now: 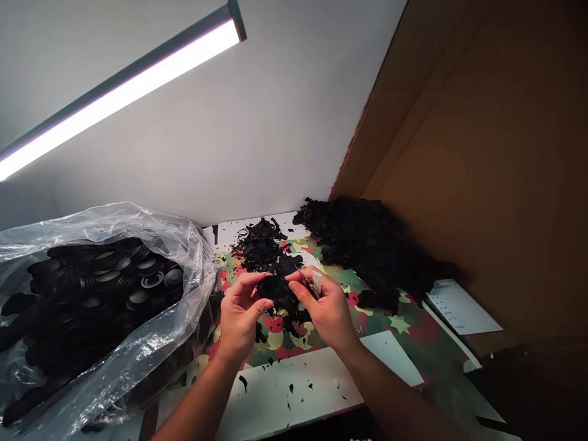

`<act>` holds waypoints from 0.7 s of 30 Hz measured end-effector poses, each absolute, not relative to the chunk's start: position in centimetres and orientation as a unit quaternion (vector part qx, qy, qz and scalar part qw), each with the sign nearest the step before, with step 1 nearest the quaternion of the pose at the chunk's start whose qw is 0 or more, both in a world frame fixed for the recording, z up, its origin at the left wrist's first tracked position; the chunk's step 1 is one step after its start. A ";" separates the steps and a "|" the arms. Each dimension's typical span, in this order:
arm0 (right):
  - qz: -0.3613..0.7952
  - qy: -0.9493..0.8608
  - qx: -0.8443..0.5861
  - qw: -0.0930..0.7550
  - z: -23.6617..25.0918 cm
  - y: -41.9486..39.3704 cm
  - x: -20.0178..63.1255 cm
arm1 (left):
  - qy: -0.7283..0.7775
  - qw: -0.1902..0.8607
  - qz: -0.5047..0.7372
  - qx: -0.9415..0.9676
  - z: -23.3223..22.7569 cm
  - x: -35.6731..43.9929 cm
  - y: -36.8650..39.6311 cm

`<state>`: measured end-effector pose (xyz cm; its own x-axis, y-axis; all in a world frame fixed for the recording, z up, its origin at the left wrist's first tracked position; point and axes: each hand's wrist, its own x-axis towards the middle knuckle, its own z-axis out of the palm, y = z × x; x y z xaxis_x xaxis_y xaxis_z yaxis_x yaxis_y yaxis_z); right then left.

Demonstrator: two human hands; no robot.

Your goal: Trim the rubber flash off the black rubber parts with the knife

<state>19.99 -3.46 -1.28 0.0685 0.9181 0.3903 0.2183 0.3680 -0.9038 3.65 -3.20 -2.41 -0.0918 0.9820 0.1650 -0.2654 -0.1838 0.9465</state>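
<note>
We pinch a black rubber disc (272,286) btwn left hand (241,315) fingertips, closed on its edge, held up over the surface (298,386) w/ its face in view; right hand (327,312) grip is shut on a small metal tool (309,280) touching the disc, prob. for trimming. Scraps (263,244) lie just behind, a loose heap of black parts (372,245) at right by the cardboard wall (482,153). Clear plastic bag (138,226) at left, mouth open, full of discs.

Matt black rubbery discs (105,275), glossy crinkled clear plastic bag (184,245) lower left, rough brown cardboard wall (482,153) right, smooth white paper sheet (462,306)
</note>
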 end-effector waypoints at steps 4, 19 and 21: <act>0.323 -0.630 -0.440 0.552 -0.8 -3.8 19.4 | 0.396 0.470 0.629 0.476 -2.7 3.5 -3.1; 0.217 -0.739 -0.381 0.511 -1.9 -5.3 18.9 | 0.354 0.523 0.666 0.398 -2.0 3.5 -2.9; 0.207 -0.745 -0.383 0.506 -2.0 -5.3 18.9 | 0.356 0.524 0.665 0.395 -1.9 3.5 -3.0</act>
